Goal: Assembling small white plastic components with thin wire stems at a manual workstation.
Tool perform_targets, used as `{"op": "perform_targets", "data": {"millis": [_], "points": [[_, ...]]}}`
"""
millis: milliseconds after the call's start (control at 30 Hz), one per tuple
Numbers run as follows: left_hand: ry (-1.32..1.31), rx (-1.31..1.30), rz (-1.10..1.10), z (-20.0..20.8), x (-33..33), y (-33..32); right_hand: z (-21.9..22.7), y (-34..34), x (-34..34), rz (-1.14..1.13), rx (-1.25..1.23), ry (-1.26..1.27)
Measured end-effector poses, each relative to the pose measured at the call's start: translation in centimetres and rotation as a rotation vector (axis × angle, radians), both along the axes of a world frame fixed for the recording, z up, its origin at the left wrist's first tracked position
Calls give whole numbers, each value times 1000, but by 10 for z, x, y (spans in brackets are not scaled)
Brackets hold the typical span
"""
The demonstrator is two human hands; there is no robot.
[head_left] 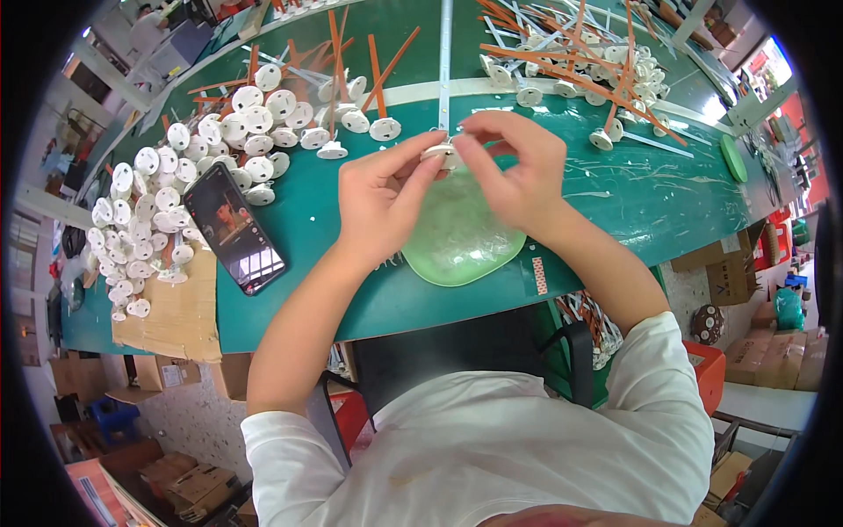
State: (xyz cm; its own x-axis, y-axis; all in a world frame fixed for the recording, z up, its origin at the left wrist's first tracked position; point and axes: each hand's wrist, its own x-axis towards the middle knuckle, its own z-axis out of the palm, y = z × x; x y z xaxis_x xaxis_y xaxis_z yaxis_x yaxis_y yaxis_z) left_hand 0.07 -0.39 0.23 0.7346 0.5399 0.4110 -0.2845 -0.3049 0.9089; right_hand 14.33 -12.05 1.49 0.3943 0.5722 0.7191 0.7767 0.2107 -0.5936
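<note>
Above the green plastic tray (452, 274), my left hand (378, 198) pinches a small round white disc (442, 158) between thumb and fingers. A long pale strip (446, 70) runs from the disc toward the far side of the table. My right hand (522, 171) is at the disc's right side, its thumb and fingertips brought together close to the top of it. Whatever is between those fingertips is too small to make out. Clear, crinkled film or small clear bits appear to lie in the tray.
White discs (167, 202) with strips are heaped at the left, partly over cardboard (176, 307). A phone (233, 228) leans there. Discs with orange and pale strips (580, 66) pile up at the far right. A pink label sheet (539, 275) lies near the table's front edge.
</note>
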Motion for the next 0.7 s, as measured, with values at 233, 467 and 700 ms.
{"op": "perform_targets", "data": {"millis": [233, 467, 700], "points": [[-96, 30, 3, -11, 5, -2, -3, 3, -2, -4, 78, -233], [-116, 1, 38, -7, 4, -1, 3, 2, 0, 53, 102, -227], [-66, 176, 63, -4, -3, -4, 0, -3, -7, 43, 72, -139]]}}
